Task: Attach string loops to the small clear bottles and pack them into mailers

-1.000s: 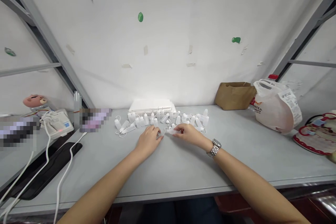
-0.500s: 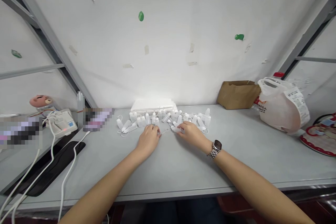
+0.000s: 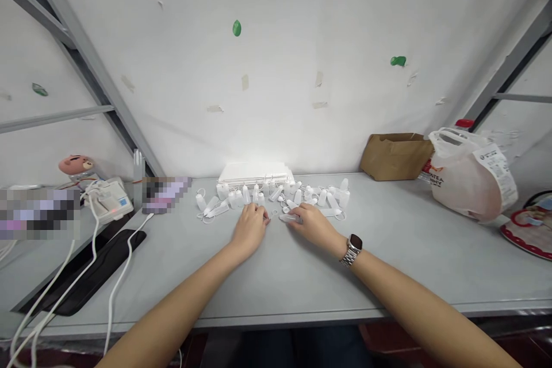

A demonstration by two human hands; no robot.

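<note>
Several small white and translucent plastic bottles [image 3: 212, 205], some with thin loops, lie and stand in a band across the grey desk. At the near side of this band my right hand [image 3: 313, 223], a metal-band watch on its wrist, has its fingers closed on a translucent bottle [image 3: 288, 218] that points left. My left hand [image 3: 250, 227] rests just left of it, its fingertips pinched low over the desk. What they hold is too small to name. A thin white loop [image 3: 275, 213] shows between the two hands.
Behind the bottles a flat white stack [image 3: 254, 173] lies against the wall. A brown paper bag [image 3: 391, 156] and a plastic carrier bag [image 3: 466, 175] stand at the right. Leftward are a phone [image 3: 166, 195], white cables [image 3: 112, 287], a power strip [image 3: 108, 202] and a black pad [image 3: 92, 273].
My right hand has drawn a bottle slightly toward me, and more of it shows now. The left fingertips stay pinched. The whole view has shifted a little.
</note>
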